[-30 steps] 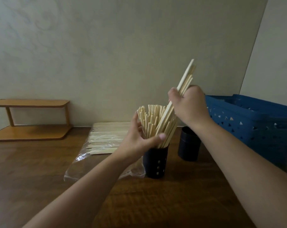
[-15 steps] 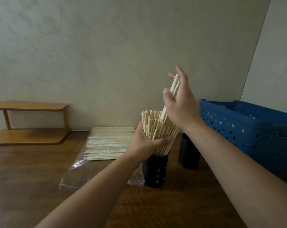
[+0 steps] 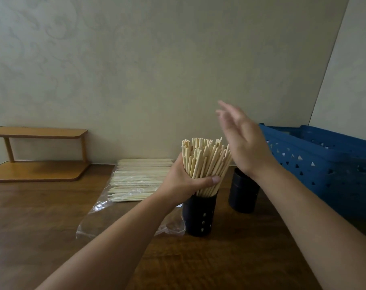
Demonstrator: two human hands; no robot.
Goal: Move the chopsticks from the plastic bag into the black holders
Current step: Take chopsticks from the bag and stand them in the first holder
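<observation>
A black perforated holder (image 3: 199,216) stands on the wooden table, packed with a tall bundle of pale chopsticks (image 3: 205,160). My left hand (image 3: 184,181) wraps around that bundle just above the holder's rim. My right hand (image 3: 243,143) hovers open and empty at the bundle's upper right, fingers spread and blurred. A second black holder (image 3: 242,191) stands behind and to the right; its inside is hidden. Left of the holders, the clear plastic bag (image 3: 106,214) lies flat with a stack of chopsticks (image 3: 140,178) inside.
A blue perforated plastic basket (image 3: 324,164) sits at the right against the wall. A low two-tier wooden shelf (image 3: 39,153) stands at the far left. Bare table (image 3: 230,264) stretches toward me in front of the holders.
My right hand has let go of the few chopsticks it was sliding down; they now sit in the bundle. The hand has opened and lifted off to the right.
</observation>
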